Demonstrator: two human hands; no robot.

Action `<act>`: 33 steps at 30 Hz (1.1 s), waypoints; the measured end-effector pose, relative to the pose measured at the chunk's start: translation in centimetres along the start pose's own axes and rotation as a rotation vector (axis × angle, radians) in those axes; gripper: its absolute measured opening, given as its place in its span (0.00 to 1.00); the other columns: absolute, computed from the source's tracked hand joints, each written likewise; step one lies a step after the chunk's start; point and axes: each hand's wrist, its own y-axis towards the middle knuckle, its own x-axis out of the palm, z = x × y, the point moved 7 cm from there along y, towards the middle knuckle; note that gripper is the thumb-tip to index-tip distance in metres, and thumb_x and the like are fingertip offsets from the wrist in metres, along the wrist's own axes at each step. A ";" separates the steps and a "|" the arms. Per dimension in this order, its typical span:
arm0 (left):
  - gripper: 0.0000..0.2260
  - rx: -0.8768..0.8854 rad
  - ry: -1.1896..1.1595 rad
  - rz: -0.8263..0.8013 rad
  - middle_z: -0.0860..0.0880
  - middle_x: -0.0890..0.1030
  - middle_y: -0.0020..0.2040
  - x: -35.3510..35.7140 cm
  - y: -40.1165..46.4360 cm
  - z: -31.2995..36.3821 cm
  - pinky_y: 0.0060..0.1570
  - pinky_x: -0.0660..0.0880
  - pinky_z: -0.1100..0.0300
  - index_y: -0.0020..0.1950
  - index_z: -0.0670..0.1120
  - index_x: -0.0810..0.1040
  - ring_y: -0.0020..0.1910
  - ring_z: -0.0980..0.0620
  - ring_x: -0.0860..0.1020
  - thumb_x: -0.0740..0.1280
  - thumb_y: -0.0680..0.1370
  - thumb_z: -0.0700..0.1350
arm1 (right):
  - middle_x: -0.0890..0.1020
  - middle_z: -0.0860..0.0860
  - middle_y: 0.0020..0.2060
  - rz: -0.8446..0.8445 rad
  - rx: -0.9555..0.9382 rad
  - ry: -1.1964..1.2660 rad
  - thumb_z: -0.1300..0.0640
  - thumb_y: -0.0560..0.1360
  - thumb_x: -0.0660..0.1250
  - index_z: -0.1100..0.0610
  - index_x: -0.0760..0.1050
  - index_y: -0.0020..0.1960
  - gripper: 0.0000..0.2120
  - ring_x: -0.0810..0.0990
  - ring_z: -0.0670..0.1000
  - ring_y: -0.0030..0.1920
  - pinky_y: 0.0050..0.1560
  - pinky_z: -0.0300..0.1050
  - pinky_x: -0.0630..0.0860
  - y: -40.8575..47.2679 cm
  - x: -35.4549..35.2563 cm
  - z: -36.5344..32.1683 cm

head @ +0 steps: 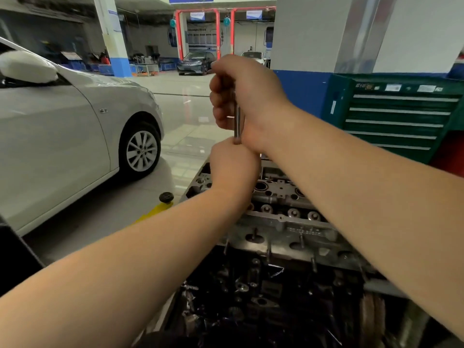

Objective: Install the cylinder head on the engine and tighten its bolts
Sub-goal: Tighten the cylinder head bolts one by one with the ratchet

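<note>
Above the cylinder head (283,194), seated on the engine (263,292), a metal tool shaft (237,121) stands upright, right hand (246,99) wrapped round it, left hand's (232,167) grip clasping its lower end; white car (67,126) left.

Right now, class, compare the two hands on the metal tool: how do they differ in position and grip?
The right hand sits higher, fist wrapped round the upper shaft of the metal tool; the left hand sits lower, gripping its bottom end just above the cylinder head. The right hand's curled fingers face the camera; the left shows its back. Both hold the same upright tool.
</note>
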 end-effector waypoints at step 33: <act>0.09 0.070 0.003 -0.258 0.50 0.82 0.38 -2.4 -0.6 2.7 0.41 0.78 0.54 0.51 0.47 0.81 0.37 0.51 0.80 0.72 0.80 0.52 | 0.83 0.48 0.57 0.544 -0.003 -1.135 0.44 0.78 0.69 0.48 0.79 0.62 0.15 0.81 0.53 0.58 0.56 0.51 0.77 -4.5 -26.9 4.8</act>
